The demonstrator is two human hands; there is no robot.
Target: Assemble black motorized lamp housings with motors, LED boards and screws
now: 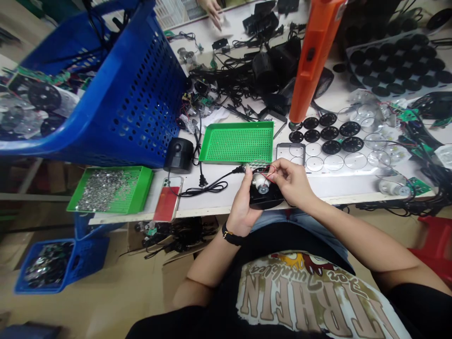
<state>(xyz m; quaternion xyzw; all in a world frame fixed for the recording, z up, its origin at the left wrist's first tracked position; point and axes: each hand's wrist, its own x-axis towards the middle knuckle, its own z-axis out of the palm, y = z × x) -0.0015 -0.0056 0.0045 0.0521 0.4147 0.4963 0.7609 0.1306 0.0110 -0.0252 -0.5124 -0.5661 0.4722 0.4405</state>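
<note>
Housing point(267, 202) of black plastic sits in the hands at the front edge of the white table point(212, 203), its longer side running roughly left to right, while the white part point(259, 180) in it points its silvery round end toward the body. The shell looks dark and faintly glossy, a thin red wire point(274, 168) looping above. The left hand point(244, 205) cups its left side, thumb up; the right hand point(294, 182) has thumb and fingertips nearly together at the wire (exact contact is unclear). Bare tabletop lies leftward, up to a black cable point(208, 190); a green tray point(236, 162) stands just beyond.
</note>
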